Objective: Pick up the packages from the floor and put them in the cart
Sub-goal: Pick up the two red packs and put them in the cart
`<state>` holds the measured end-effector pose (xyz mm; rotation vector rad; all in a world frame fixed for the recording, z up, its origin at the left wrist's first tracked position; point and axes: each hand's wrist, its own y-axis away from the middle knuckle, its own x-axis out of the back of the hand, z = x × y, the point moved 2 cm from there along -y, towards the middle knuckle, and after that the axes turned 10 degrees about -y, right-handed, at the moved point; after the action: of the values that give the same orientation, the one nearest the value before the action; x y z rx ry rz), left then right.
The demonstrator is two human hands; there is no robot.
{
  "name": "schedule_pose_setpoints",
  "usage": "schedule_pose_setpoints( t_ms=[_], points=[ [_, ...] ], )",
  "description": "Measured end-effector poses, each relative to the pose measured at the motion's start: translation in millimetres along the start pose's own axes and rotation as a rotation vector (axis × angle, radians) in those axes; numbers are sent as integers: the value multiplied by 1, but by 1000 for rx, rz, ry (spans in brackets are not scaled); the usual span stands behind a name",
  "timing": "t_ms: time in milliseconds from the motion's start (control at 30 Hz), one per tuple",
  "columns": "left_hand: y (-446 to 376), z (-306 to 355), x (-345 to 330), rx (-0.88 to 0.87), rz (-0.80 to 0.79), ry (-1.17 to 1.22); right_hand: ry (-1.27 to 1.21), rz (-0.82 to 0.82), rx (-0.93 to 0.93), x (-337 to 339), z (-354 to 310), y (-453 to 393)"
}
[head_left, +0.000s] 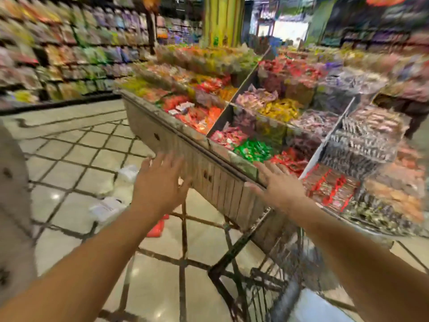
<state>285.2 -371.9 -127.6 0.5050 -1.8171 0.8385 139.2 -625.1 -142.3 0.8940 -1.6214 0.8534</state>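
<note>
Head view, blurred by motion: both arms reach forward from the bottom of the frame, bare and empty. The left hand (160, 182) sits at centre, fingers spread wide, palm turned away, in front of the pale slatted side of a candy display bin (209, 180). The right hand (278, 184) is just right of centre, fingers also splayed and holding nothing, over the near rim of that bin.

On the tiled floor (69, 159), left of the left hand, lie white packages (109, 208), one nearer the wrist and another whitish one (128, 173) further up; their exact shape is too smeared to tell. A red package (157, 226) lies on the floor just beneath the left forearm.

The wire cart (267, 275) stands at lower centre-right, between the two forearms, its dark metal frame close against the bin. Shelves of goods (58, 54) fill the upper left.
</note>
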Motion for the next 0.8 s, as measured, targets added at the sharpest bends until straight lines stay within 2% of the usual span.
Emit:
schedule_pose_setpoints(
  t_ms=[233,433,600,800],
  points=[
    [61,-183,-1,292,-7,-99,-55,96,298,-5,-177,-70],
    [76,-275,-20,421,-39,-98,-49,52,409,-25,-293,-101],
    [44,-328,-49,447,-65,-80,-65,45,469,-55,-355,-164],
    [-52,-387,-108,400,-108,-105,-76,47,443,-94,-398,-277]
  ],
)
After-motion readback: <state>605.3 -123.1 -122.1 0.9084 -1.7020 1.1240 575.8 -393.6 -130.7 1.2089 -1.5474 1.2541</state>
